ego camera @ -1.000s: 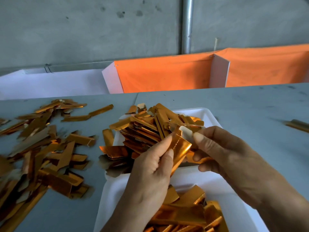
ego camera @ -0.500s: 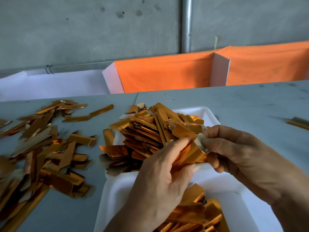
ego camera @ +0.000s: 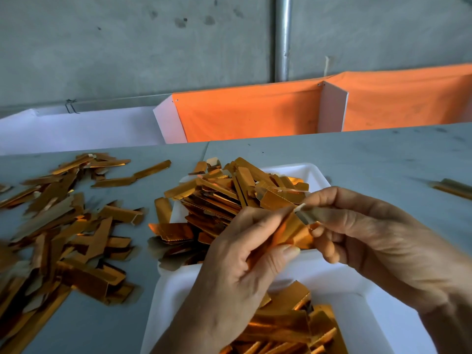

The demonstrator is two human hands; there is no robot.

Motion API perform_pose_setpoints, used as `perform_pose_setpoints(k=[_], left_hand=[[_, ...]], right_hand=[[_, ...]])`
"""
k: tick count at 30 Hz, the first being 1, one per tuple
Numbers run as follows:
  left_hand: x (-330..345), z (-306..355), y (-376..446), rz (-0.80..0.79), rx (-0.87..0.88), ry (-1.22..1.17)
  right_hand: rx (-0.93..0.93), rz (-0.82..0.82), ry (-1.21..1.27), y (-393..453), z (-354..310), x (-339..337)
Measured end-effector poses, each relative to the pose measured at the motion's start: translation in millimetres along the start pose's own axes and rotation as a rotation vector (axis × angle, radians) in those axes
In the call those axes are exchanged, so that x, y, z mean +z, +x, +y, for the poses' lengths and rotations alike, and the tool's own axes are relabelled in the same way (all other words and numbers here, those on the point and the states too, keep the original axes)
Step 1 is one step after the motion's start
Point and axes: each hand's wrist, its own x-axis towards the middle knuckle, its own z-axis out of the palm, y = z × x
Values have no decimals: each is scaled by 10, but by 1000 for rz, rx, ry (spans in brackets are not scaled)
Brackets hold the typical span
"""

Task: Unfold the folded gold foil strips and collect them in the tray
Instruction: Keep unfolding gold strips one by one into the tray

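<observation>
Left hand (ego camera: 237, 267) and right hand (ego camera: 362, 233) (both knuckles up) pinch one foil strip (ego camera: 291, 231) between fingertips; held above tray (ego camera: 316, 274).

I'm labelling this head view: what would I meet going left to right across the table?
loose strip pile → white tray → left hand → held strip → right hand → lone strip
</observation>
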Motion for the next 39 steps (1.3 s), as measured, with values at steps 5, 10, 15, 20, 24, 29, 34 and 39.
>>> perform_pose_setpoints(k=[5,10,15,20,24,29,34,39], left_hand=[[19,15,-5,-39,19,98],[26,29,-11,-70,31,106],[21,49,-6,-86,87,106],[46,44,-5,-93,112,164],[40,17,-6,-90,76,92],[-2,18,-11,-67,38,10],[-22,9,-14,-50,29,62],[-27,5,-15,-71,43,91]], right_hand=[[6,92,-39,-1,13,18],[45,32,3,3,12,-20],[86,-20,-15,-10,-1,-56],[10,51,-227,-20,-48,29],[-70,104,-332,-13,-17,71],[-36,-63,-13,-20,8,30],[-16,-138,-43,-37,-21,-44],[-22,-45,-136,-30,-26,25]])
